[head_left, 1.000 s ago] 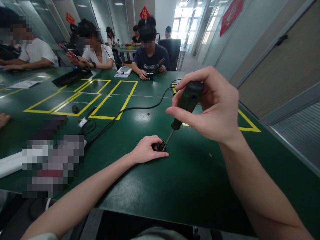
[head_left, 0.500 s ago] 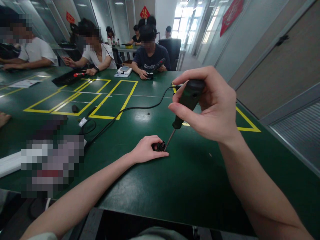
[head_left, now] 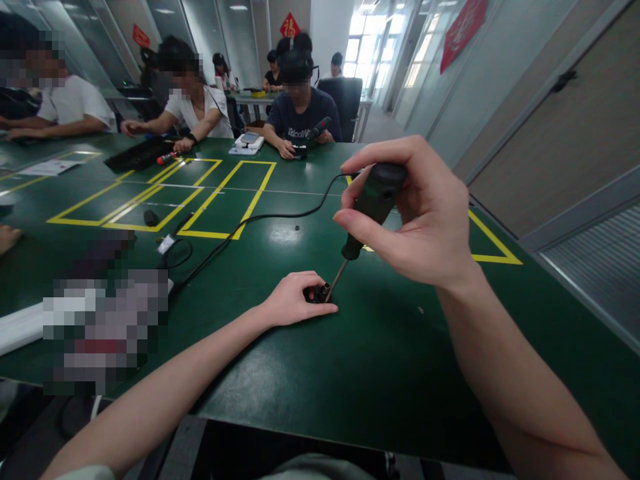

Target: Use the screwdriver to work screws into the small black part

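My right hand (head_left: 420, 213) is closed around the thick dark handle of a screwdriver (head_left: 373, 207), fingers and thumb on opposite sides. Its thin metal shaft slants down and to the left, and the tip meets or almost meets a small black part (head_left: 321, 292) on the table. Resting on the green table (head_left: 280, 373), my left hand (head_left: 293, 300) curls thumb and fingers around that part. The part has a short round tubular end facing up; most of the rest is hidden by my fingers, so its kind cannot be told.
A black cable (head_left: 270, 215) runs across the table. Yellow tape outlines (head_left: 240, 233) mark its surface. A small black block (head_left: 150, 217) lies at the left, with a blurred-out object (head_left: 120, 320) nearer me. Co-workers sit at the far side; one has a black tray (head_left: 135, 155).
The screwdriver and my right hand have shifted slightly left and down, its tip closer to the black part. My left hand has stayed still. A co-worker's hand with a red tool has lowered.
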Motion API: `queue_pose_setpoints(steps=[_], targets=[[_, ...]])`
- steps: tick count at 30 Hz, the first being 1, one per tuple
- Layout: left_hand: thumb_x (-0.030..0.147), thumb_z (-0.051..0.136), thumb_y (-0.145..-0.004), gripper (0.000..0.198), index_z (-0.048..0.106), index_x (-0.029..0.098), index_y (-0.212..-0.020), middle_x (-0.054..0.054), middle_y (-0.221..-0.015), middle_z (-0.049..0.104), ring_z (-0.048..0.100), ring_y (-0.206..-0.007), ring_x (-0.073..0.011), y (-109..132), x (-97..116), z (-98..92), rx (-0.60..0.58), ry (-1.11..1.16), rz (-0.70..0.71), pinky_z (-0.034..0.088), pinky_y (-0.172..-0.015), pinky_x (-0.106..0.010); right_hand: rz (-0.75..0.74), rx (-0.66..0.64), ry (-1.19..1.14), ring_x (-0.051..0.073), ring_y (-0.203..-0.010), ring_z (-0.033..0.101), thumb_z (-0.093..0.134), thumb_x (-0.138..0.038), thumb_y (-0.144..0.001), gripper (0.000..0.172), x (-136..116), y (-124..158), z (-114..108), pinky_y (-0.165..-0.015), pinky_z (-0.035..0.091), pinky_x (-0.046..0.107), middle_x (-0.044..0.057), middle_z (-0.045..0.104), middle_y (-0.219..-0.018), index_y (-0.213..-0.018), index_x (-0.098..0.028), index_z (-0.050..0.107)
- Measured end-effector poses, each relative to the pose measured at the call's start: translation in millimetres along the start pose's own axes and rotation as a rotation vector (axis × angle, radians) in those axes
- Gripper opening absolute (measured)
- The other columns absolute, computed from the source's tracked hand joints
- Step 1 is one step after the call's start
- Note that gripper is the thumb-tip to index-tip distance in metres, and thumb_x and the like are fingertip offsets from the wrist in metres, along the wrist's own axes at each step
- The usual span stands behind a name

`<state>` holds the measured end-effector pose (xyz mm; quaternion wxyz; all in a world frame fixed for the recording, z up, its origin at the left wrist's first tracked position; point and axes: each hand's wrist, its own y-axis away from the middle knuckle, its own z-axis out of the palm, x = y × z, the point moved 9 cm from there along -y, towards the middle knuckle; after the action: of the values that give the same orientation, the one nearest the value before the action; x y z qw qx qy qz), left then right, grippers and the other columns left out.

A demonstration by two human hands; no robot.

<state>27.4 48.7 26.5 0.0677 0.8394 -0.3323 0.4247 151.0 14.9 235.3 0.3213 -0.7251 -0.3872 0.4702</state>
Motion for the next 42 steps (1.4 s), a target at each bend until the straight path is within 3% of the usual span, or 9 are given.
queue_pose_setpoints(steps=[8,13,18,23,28,33,38,42], targets=[[0.045,0.09,-0.085,0.031,0.079,0.016,-0.092,0.001,-0.079,0.065,0.058,-0.069,-0.014,0.4,-2.7,1.5,0.002,-0.001,-0.005,0.044,-0.065,-0.027,-0.062,-0.021,0.057,0.023,-0.092,0.076,0.09,-0.039,-0.085,0.043,-5.5,-1.2,-2.5,-0.074,0.066,0.037,0.003,0.077,-0.113,-0.124,-0.031,0.073],[0.045,0.089,-0.086,0.031,0.079,0.017,-0.092,0.0,-0.079,0.066,0.059,-0.07,-0.0145,0.5,-1.5,0.9,-0.001,-0.003,-0.012,0.045,-0.066,-0.027,-0.034,0.017,0.004,0.021,-0.09,0.076,0.091,-0.037,-0.082,0.06,-4.2,-0.7,-5.2,-0.072,0.066,0.035,0.004,0.076,-0.129,-0.137,-0.032,0.067],[0.047,0.088,-0.086,0.032,0.079,0.017,-0.093,-0.001,-0.081,0.068,0.06,-0.071,-0.0149,0.7,-0.6,0.5,-0.007,-0.006,-0.021,0.046,-0.066,-0.027,0.025,-0.033,-0.022,0.021,-0.088,0.077,0.087,-0.038,-0.087,0.039,-1.1,-1.0,0.0,-0.077,0.067,0.037,0.002,0.078,-0.11,-0.122,-0.029,0.073],[0.047,0.088,-0.086,0.033,0.079,0.017,-0.093,-0.001,-0.082,0.069,0.06,-0.071,-0.0152,1.0,-0.8,0.7,-0.009,-0.003,-0.022,0.046,-0.066,-0.027,0.094,0.016,-0.042,0.024,-0.09,0.076,0.098,-0.033,-0.072,0.058,4.9,-0.2,-4.3,-0.076,0.068,0.04,-0.001,0.077,-0.102,-0.125,-0.032,0.074],[0.047,0.088,-0.086,0.033,0.079,0.017,-0.093,-0.002,-0.083,0.069,0.06,-0.071,-0.0152,0.6,-1.7,1.1,-0.014,0.0,-0.023,0.046,-0.066,-0.027,0.082,-0.032,-0.086,0.023,-0.089,0.078,0.084,-0.021,-0.083,0.044,1.9,0.8,-0.1,-0.078,0.066,0.04,0.001,0.08,-0.1,-0.125,-0.03,0.075],[0.046,0.089,-0.086,0.032,0.079,0.017,-0.093,-0.001,-0.082,0.068,0.059,-0.071,-0.0149,0.4,-1.3,1.0,-0.008,0.005,-0.018,0.045,-0.065,-0.026,0.07,-0.047,-0.015,0.023,-0.091,0.077,0.093,-0.028,-0.075,0.06,3.3,-0.7,0.6,-0.075,0.066,0.038,0.001,0.08,-0.113,-0.131,-0.031,0.073],[0.046,0.089,-0.085,0.032,0.079,0.016,-0.092,-0.001,-0.081,0.066,0.058,-0.07,-0.0142,0.7,-1.0,1.2,-0.007,-0.006,-0.014,0.045,-0.066,-0.027,0.075,-0.065,-0.121,0.02,-0.089,0.078,0.077,-0.018,-0.084,0.05,1.8,0.5,3.1,-0.08,0.066,0.036,0.0,0.079,-0.101,-0.132,-0.027,0.069],[0.047,0.089,-0.086,0.033,0.079,0.017,-0.092,0.0,-0.08,0.066,0.058,-0.07,-0.0145,0.6,-0.6,0.5,-0.007,-0.02,-0.015,0.045,-0.066,-0.027,0.095,-0.061,-0.108,0.02,-0.083,0.076,0.084,-0.032,-0.085,0.047,8.6,1.2,4.5,-0.068,0.065,0.032,0.0,0.078,-0.098,-0.129,-0.029,0.067]])
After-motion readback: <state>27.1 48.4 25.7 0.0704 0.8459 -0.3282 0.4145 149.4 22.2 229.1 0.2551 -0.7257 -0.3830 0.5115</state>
